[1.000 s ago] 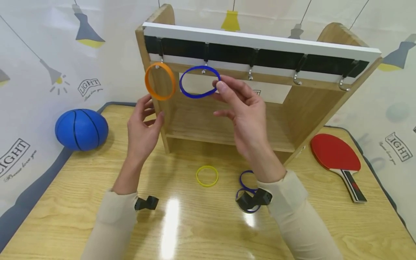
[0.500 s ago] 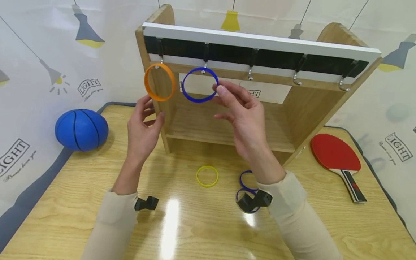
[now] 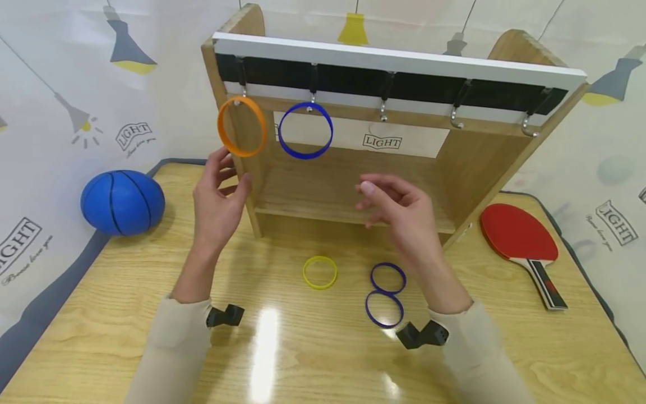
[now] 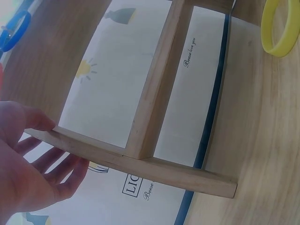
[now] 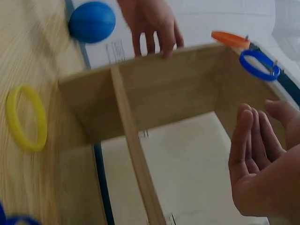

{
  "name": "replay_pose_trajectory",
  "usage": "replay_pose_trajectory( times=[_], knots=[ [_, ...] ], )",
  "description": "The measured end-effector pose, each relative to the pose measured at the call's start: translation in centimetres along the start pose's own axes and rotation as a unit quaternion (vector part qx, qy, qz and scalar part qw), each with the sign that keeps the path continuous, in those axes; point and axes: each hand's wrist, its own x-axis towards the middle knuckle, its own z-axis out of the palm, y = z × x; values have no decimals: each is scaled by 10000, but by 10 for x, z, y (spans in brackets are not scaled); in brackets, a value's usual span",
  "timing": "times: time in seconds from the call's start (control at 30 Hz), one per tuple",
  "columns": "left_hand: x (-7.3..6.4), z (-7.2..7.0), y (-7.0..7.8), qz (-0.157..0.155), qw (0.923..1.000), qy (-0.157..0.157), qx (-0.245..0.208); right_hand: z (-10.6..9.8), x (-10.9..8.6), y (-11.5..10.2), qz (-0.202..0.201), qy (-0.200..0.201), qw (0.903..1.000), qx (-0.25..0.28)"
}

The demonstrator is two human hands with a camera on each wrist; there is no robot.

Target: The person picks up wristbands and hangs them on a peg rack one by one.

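My left hand grips the left side panel of the wooden shelf, with thumb and fingers on opposite sides of its edge in the left wrist view. From the leftmost hook hangs an orange ring. A blue ring hangs from the second hook. My right hand holds nothing and hovers before the shelf, fingers loosely bent, to the right of and below the blue ring. On the table lie a yellow ring and two more blue rings, the latter touching each other.
Three bare hooks line the right part of the shelf's white-and-black rail. A blue ball stands on the table at left. A red table tennis paddle lies at right. A printed cloth backdrop rises behind the shelf.
My right hand has let go of the blue ring, which now hangs on the second hook, and has moved down and right. My left hand keeps its grip on the panel.
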Motion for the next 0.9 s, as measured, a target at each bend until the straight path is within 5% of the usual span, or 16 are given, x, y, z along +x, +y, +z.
replay_pose_trajectory(
  times=[0.17,0.37,0.5,0.9],
  knots=[
    [-1,-1,0,31,10000,-17,-51,-35,-12,9,98,-304,9871,-1566],
    [0,-1,0,102,9999,-8,-129,-76,-24,20,723,-1337,9372,-3140],
    [1,1,-2,121,9998,-2,-168,-95,-28,32,1015,-1772,9098,-3612],
    [0,1,-2,100,9998,-18,-165,-123,-30,62,1229,-2063,8608,-4486]
  ],
)
